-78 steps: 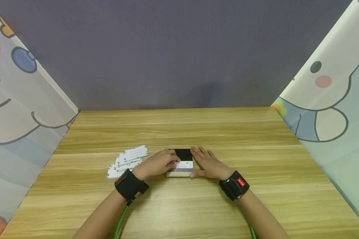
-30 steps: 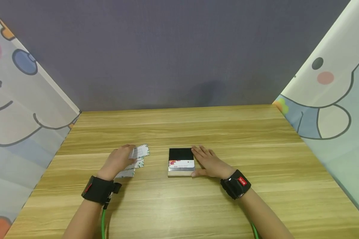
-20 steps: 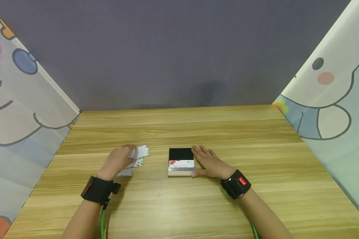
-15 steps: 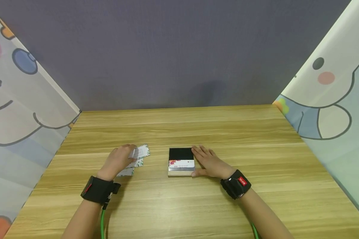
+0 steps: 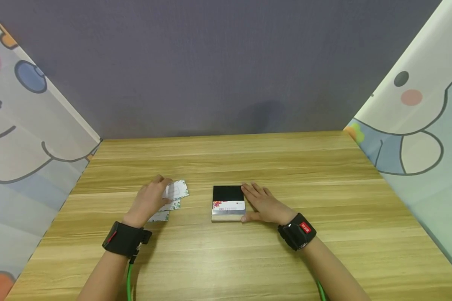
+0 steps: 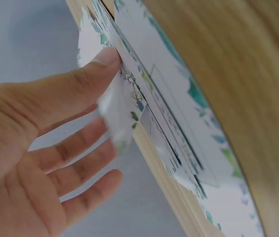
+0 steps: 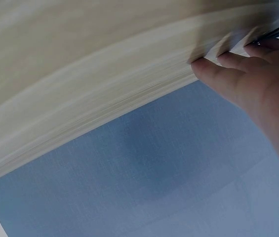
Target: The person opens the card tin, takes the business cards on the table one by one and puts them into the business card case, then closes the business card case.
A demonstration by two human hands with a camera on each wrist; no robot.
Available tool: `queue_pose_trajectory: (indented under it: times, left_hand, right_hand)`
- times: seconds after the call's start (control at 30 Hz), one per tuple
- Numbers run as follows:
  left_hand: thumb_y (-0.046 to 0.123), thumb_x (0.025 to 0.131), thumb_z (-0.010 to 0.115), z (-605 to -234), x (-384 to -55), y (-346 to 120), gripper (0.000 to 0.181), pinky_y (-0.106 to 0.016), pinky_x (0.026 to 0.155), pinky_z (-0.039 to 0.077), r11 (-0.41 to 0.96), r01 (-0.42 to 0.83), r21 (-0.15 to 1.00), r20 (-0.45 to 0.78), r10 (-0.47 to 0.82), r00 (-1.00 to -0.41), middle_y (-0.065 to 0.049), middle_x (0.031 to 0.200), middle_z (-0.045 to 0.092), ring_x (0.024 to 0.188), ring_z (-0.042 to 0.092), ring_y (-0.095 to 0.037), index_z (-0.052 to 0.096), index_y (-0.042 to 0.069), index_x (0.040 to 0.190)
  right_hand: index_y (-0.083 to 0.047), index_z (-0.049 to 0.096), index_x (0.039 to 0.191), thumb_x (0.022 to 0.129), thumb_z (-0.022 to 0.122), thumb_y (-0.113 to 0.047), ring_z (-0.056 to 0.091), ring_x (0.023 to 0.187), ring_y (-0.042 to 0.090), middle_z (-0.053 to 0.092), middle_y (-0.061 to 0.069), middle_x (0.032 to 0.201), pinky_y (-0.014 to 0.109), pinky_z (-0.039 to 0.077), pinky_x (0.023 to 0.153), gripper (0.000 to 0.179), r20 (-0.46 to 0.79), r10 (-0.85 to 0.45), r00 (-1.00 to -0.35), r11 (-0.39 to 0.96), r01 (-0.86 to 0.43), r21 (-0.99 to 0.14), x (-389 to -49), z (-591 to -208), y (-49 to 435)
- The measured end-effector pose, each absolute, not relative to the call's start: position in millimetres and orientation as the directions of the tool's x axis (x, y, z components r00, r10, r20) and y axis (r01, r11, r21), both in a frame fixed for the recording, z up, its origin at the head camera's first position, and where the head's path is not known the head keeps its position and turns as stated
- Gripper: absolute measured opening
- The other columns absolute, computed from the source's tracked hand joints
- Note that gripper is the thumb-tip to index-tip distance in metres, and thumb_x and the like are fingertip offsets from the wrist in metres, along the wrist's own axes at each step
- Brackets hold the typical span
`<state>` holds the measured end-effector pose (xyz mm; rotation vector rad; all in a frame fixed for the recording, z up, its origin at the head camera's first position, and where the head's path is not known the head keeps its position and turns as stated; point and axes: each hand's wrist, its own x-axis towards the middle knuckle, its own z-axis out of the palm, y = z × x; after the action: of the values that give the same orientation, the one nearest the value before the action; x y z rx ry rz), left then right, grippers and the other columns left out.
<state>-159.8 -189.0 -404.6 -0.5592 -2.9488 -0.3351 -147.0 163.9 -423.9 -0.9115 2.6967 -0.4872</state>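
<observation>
Leaf-bordered cards (image 5: 178,189), at least 3, lie overlapping, left of case (image 5: 228,218); your left hand (image 5: 145,205) pinches 1. Your right hand (image 5: 265,207), fingers straight, touches case side. Red-flowered card (image 5: 233,205) already inside; leaf-bordered ones remain outside. Your palm hides exact count; left index fingertip unseen.

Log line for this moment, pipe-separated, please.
left hand: pinches white leaf-bordered paper card | right hand: touches right edge of rectangular black-and-silver case | other leaf-bordered cards: on wood-grain table
</observation>
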Motion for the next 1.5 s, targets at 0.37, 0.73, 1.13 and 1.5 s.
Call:
queue_pose_trajectory:
  times: [0.37,0.73,1.13,1.5]
  left_hand:
    - [-0.001,0.073,0.073,-400.2,-161.8,-191.0,0.033,-0.032,0.057,0.049,0.879,0.387,0.28,0.204,0.34,-0.918,-0.017,0.091,0.06,0.067,0.058,-0.024,0.063,0.0,0.104]
    - [-0.002,0.081,0.064,-387.1,-161.7,-184.7,0.02,-0.03,0.056,0.047,0.829,0.348,0.437,0.184,0.296,-0.937,-0.014,0.085,0.067,0.07,0.062,-0.022,0.065,0.005,0.1]
    - [0.005,0.083,0.064,-375.3,-166.2,-155.8,0.016,-0.032,0.062,0.05,0.807,0.404,0.432,0.216,0.342,-0.915,-0.01,0.088,0.068,0.076,0.063,-0.023,0.067,0.006,0.099]
    - [0.009,0.085,0.063,-370.0,-169.4,-114.9,0.015,-0.03,0.066,0.051,0.747,0.467,0.474,0.221,0.412,-0.884,-0.006,0.091,0.068,0.079,0.063,-0.019,0.068,0.01,0.099]
  right_hand:
    - [-0.003,0.015,0.146,0.08,0.056,-0.057,0.008,0.14,0.038,0.013,0.014,0.153,0.059,0.013,0.109,0.094,-0.132,-0.621,-0.773,0.75,-0.537,-0.387,-147.8,-423.7,163.9]
    - [-0.002,0.016,0.146,0.08,0.057,-0.055,0.008,0.139,0.038,0.014,0.014,0.152,0.059,0.013,0.109,0.094,-0.135,-0.621,-0.772,0.749,-0.535,-0.39,-146.9,-422.7,163.7]
    - [-0.003,0.015,0.146,0.08,0.055,-0.057,0.007,0.14,0.038,0.013,0.014,0.153,0.059,0.012,0.109,0.094,-0.138,-0.623,-0.77,0.749,-0.537,-0.388,-147.0,-423.1,163.3]
    - [-0.002,0.016,0.146,0.08,0.056,-0.056,0.009,0.14,0.038,0.013,0.014,0.153,0.058,0.013,0.109,0.094,-0.127,-0.624,-0.771,0.75,-0.546,-0.374,-147.9,-424.3,163.5]
